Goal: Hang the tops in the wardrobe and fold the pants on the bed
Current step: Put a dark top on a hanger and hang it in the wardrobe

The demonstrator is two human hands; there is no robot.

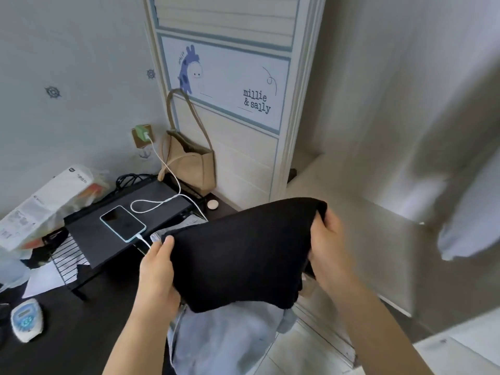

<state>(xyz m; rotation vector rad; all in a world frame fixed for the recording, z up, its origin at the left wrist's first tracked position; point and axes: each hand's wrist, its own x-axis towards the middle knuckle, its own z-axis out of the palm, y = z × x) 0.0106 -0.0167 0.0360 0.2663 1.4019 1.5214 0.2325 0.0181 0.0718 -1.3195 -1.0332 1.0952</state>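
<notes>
A black garment (243, 253) is stretched between both hands at the centre of the view. My left hand (157, 269) grips its left edge, thumb on top. My right hand (327, 247) grips its right upper corner, fingers curled into the cloth. Under it lies a light blue denim garment (230, 339), draped over something I cannot make out. The white wardrobe door (230, 104), with a cartoon giraffe panel, stands behind. The open wardrobe (378, 131) is to the right, with blurred pale clothing (470, 212) hanging in it.
A dark desk (89, 326) on the left carries a black riser shelf (130, 220) with a charging phone (123, 223), packaging (40, 207) and a small white device (26, 319). A beige bag (189, 163) hangs by the wardrobe door. Light floor (303, 355) shows at the lower right.
</notes>
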